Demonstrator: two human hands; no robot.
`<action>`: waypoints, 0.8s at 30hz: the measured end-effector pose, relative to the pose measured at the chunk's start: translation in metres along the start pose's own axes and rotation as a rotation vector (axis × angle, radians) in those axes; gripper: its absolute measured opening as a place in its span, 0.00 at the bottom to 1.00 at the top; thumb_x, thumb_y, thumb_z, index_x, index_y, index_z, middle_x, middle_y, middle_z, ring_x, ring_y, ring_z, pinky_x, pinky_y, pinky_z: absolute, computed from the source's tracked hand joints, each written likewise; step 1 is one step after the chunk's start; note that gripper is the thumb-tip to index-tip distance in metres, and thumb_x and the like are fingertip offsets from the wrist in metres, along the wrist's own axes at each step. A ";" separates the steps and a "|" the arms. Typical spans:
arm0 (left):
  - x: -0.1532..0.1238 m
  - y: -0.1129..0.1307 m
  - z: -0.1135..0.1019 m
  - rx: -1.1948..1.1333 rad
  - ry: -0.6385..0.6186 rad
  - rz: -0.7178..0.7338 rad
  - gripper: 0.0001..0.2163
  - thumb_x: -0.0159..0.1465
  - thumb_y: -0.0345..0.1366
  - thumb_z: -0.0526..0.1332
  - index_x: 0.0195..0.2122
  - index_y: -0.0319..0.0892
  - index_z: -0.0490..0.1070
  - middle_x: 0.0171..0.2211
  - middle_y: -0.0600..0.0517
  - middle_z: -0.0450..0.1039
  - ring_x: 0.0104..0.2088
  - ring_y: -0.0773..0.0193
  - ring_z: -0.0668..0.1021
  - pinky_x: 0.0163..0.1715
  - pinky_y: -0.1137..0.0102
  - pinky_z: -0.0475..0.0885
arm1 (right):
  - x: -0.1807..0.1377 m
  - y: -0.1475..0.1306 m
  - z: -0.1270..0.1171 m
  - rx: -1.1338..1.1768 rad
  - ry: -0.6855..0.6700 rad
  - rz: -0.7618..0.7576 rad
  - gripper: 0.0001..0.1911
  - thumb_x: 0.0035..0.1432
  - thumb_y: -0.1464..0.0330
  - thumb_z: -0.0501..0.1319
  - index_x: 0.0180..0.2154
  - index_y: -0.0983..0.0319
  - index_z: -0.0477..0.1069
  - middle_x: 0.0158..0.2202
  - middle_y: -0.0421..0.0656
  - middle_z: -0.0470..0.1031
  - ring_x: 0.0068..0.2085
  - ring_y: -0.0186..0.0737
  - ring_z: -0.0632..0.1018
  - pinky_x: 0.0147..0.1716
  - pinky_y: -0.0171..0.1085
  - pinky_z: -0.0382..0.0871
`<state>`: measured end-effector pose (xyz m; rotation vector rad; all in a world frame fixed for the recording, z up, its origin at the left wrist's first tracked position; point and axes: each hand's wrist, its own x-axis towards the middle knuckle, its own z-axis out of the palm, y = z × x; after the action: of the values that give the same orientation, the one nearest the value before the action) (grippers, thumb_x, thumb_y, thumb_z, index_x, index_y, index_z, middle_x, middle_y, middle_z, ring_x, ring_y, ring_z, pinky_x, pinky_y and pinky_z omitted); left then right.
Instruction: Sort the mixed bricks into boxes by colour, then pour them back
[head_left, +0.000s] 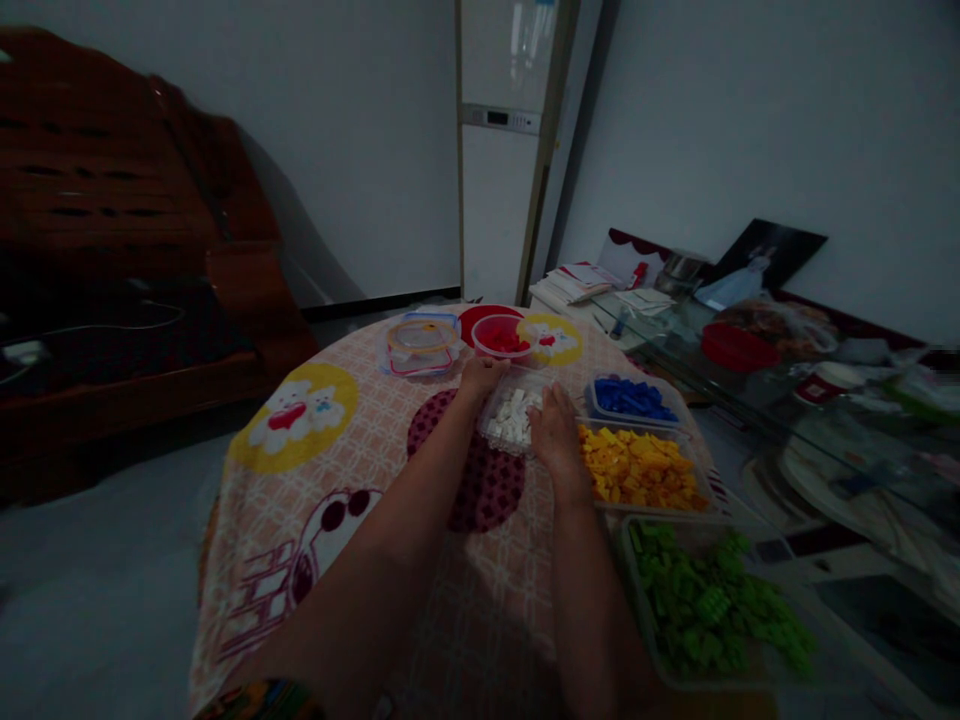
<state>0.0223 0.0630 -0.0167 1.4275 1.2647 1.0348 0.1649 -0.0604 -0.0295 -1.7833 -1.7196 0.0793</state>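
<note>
A clear plastic container (487, 418) of small white pieces, which look like toy building bricks (514, 415), sits on the cloth-covered table in front of me. At its far left corner my left hand (481, 376) is closed on the rim. My right hand (553, 428) grips the right side, fingers along the wall and thumb towards the white bricks. Just right of that hand are a tub of blue bricks (634, 397) and a wider tub of yellow bricks (641, 468). Closer to me stands a tub of green bricks (712, 605). Behind the container, a round bowl (501, 322) holds red pieces.
Stacked clear lids (421, 343) with coloured edges lie at the table's far left. The patterned tablecloth (390, 430) covers the round table. A cluttered glass-topped table (697, 365) adjoins on the right. A wooden bench (112, 190) stands left, a tall white cabinet unit (499, 190) behind.
</note>
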 end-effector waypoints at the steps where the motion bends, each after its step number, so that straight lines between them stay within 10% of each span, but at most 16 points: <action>1: -0.006 0.000 -0.005 0.003 0.003 -0.013 0.13 0.59 0.44 0.67 0.28 0.38 0.75 0.16 0.55 0.65 0.23 0.67 0.68 0.22 0.74 0.58 | 0.000 0.000 -0.001 -0.007 -0.006 0.006 0.27 0.67 0.68 0.52 0.64 0.71 0.64 0.68 0.60 0.62 0.69 0.55 0.61 0.68 0.52 0.56; 11: -0.079 -0.001 -0.066 -0.136 -0.532 -0.108 0.29 0.54 0.43 0.73 0.56 0.39 0.72 0.34 0.49 0.79 0.27 0.66 0.77 0.27 0.72 0.72 | -0.001 -0.007 -0.024 -0.052 -0.071 -0.051 0.24 0.67 0.65 0.53 0.60 0.68 0.70 0.64 0.59 0.67 0.66 0.55 0.66 0.65 0.50 0.58; 24: -0.087 -0.009 -0.063 -0.221 -0.614 -0.118 0.37 0.54 0.41 0.74 0.63 0.39 0.65 0.25 0.55 0.77 0.22 0.68 0.77 0.24 0.75 0.71 | -0.001 0.004 -0.050 0.067 -0.328 -0.072 0.28 0.58 0.62 0.67 0.59 0.64 0.73 0.67 0.54 0.64 0.67 0.55 0.67 0.65 0.48 0.60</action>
<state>-0.0503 -0.0161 -0.0131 1.3376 0.7492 0.5651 0.1916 -0.0811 0.0077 -1.7288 -1.9808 0.4137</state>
